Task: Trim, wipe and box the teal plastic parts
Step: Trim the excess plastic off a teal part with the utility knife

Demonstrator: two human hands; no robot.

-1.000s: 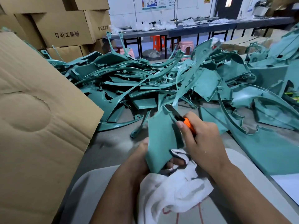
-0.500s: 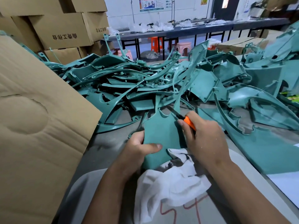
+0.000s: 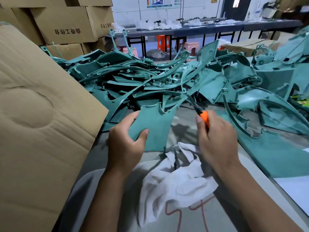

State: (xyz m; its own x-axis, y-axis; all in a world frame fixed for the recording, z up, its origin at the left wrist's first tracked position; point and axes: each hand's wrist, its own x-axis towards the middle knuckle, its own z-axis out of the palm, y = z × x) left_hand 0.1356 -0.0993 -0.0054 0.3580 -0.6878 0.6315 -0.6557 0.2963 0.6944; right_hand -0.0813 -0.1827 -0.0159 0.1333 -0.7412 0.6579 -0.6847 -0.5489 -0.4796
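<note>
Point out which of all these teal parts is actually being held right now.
The flat teal panel gripped by the left hand, near the white cloth; the others lie untouched in the pile behind.

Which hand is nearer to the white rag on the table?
Right. The right hand, gripping the orange knife, sits directly over the white rag's upper edge. The left hand grips the teal panel further left, apart from it.
</note>
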